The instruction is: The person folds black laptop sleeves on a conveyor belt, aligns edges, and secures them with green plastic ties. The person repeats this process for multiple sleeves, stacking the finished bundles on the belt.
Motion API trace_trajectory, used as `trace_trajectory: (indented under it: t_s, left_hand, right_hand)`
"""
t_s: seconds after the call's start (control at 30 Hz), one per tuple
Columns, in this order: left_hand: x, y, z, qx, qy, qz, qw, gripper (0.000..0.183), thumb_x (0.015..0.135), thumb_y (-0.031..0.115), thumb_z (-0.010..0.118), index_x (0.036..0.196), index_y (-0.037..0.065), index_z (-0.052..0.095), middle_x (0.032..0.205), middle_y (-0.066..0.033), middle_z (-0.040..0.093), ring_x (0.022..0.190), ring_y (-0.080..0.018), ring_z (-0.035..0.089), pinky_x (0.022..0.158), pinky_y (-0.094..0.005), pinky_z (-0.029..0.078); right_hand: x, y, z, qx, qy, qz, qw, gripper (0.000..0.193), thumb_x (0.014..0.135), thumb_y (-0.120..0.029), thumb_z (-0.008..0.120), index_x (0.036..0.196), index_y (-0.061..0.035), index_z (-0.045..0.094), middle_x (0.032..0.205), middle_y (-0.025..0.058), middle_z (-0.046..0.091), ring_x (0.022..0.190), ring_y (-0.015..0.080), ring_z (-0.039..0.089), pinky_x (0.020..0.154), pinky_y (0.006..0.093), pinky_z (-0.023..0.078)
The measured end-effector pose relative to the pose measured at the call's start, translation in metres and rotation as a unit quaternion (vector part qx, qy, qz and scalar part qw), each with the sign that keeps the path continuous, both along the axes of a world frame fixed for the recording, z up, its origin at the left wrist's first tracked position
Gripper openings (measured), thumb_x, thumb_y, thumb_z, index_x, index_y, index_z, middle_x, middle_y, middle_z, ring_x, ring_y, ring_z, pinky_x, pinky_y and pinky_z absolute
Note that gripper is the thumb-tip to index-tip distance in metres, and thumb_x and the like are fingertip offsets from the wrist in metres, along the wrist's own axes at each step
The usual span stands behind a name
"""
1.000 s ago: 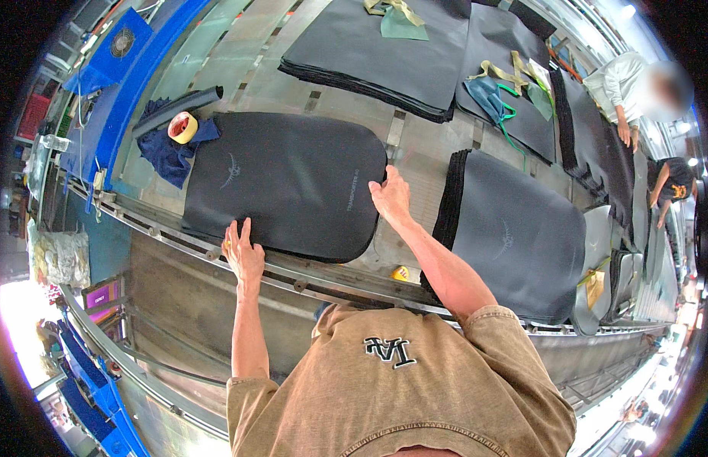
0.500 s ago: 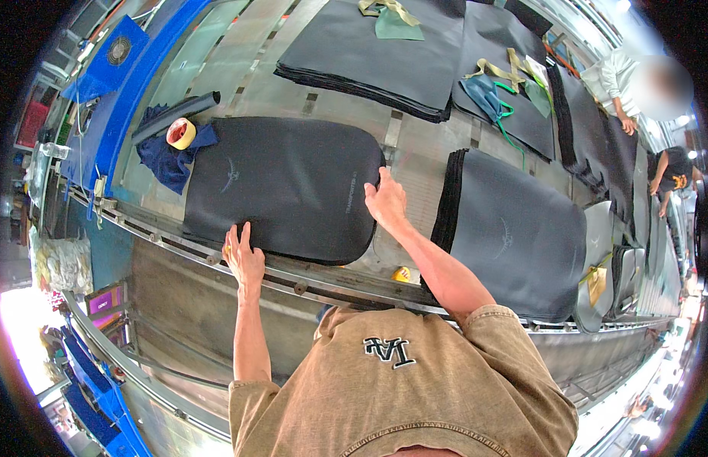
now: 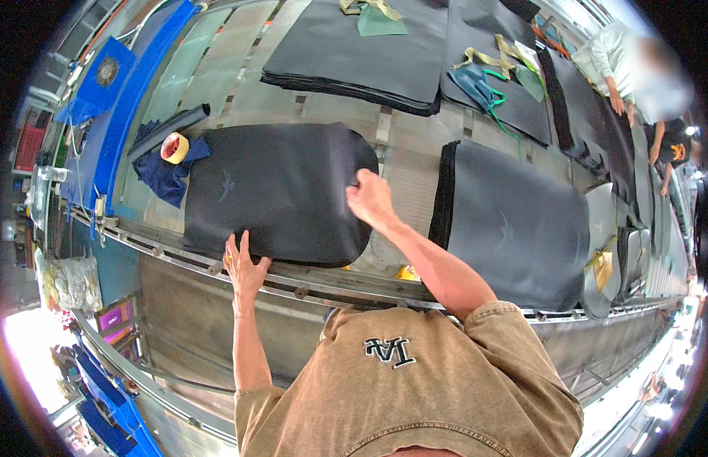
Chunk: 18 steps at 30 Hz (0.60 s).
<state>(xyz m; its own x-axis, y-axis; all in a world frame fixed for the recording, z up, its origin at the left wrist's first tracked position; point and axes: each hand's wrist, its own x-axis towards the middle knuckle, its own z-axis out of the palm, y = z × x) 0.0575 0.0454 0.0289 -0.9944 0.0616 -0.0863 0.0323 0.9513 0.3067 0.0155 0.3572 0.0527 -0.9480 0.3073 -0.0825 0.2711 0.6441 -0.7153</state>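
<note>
A stack of black sheets with rounded right corners (image 3: 270,194) lies before me on the slatted metal table. My right hand (image 3: 369,199) is closed in a pinch on the right edge of the top sheet. That edge is bent up and drawn leftward, baring the black surface under it. My left hand (image 3: 246,263) rests with fingers spread on the near edge of the same stack. At the stack's far left corner a roll of yellow tape (image 3: 174,148) sits on dark blue cloth (image 3: 160,177), beside a rolled dark sheet (image 3: 171,131).
Another stack of dark sheets (image 3: 514,228) lies to the right. Larger stacks (image 3: 362,57) fill the far side, with a teal cloth (image 3: 476,85) and straps on one. A metal rail (image 3: 301,292) runs along the near edge. A blue machine frame (image 3: 129,99) stands left; co-workers stand far right.
My right hand has moved slightly left, closing from a pointing finger at the sheet's edge to a pinch on it. The top sheet's right edge now folds up. My left hand stays nearly in place.
</note>
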Motion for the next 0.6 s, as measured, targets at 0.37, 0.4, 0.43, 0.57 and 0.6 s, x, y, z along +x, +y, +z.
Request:
trace_trajectory:
  t_s: [0.37,0.4,0.43,0.57,0.6]
  left_hand:
    - [0.015,-0.005,-0.001,0.132,0.092,-0.03,0.986,0.083,0.075,0.019,0.066,0.144,0.005,0.022,0.146,-0.0205,0.026,0.137,-0.0369,0.022,0.11,-0.0523,0.013]
    - [0.015,-0.006,0.0,0.107,0.096,-0.023,0.989,0.079,0.074,0.014,0.063,0.143,0.006,0.025,0.145,-0.0198,0.029,0.136,-0.0368,0.023,0.11,-0.052,0.014]
    - [0.014,-0.003,-0.004,0.089,0.1,-0.02,0.991,0.076,0.073,0.008,0.06,0.142,0.007,0.028,0.144,-0.019,0.031,0.135,-0.0368,0.025,0.11,-0.0517,0.015]
    - [0.01,0.0,-0.01,-0.001,0.098,-0.012,0.995,0.076,0.067,-0.01,0.05,0.138,0.012,0.039,0.141,-0.016,0.037,0.133,-0.0352,0.03,0.11,-0.0506,0.018]
    - [0.011,0.0,-0.011,-0.01,0.094,-0.013,0.995,0.074,0.066,-0.01,0.049,0.137,0.012,0.042,0.141,-0.0157,0.037,0.133,-0.0348,0.031,0.11,-0.0506,0.017]
  right_hand:
    - [0.003,-0.052,0.119,-0.294,0.166,0.041,0.94,0.019,0.078,-0.005,0.059,0.072,0.0028,0.044,0.06,0.014,0.048,0.054,0.0131,0.044,0.049,0.0322,0.039]
    - [-0.002,-0.04,0.093,-0.22,0.163,0.032,0.961,0.02,0.077,-0.007,0.061,0.071,0.0023,0.044,0.06,0.0101,0.049,0.055,0.0122,0.046,0.049,0.0312,0.041]
    - [-0.006,-0.026,0.061,-0.248,0.043,-0.002,0.968,0.02,0.075,-0.006,0.061,0.068,0.0012,0.043,0.06,0.0068,0.049,0.052,0.0132,0.047,0.048,0.0317,0.041]
    - [0.001,0.011,-0.022,-0.154,-0.051,-0.068,0.984,0.017,0.068,-0.008,0.06,0.064,0.0034,0.048,0.065,0.0175,0.056,0.061,0.0271,0.058,0.057,0.0411,0.046]
    - [0.002,0.015,-0.027,-0.128,-0.068,-0.076,0.986,0.015,0.068,-0.008,0.059,0.066,0.0041,0.049,0.069,0.0212,0.058,0.068,0.0323,0.06,0.062,0.0433,0.046]
